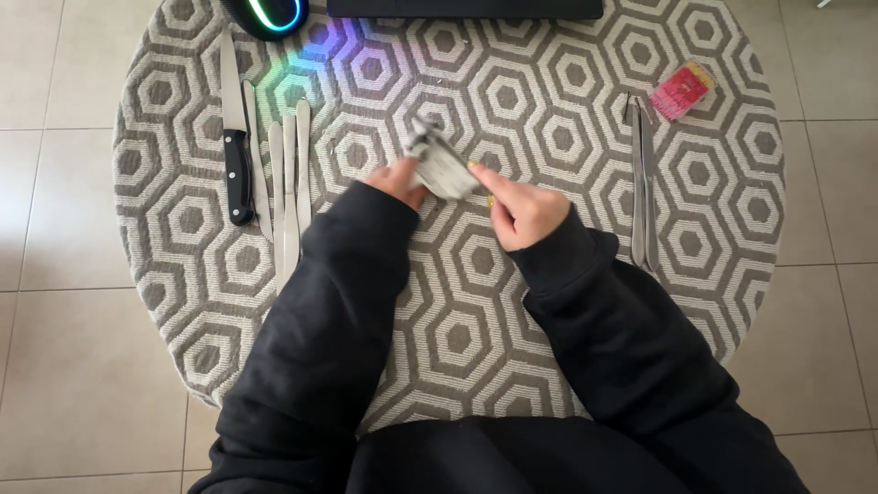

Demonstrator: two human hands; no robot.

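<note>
The left hand and right hand are both pinching a blurred grey cloth, lifting it just above the patterned surface, between the knives laid out left and two more knives right, likely for wiping

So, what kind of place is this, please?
Probably a home, at a round table with a patterned cloth over a tiled floor. Table knives lie beside the left hand, and a computer mouse sits at the far edge.
</note>
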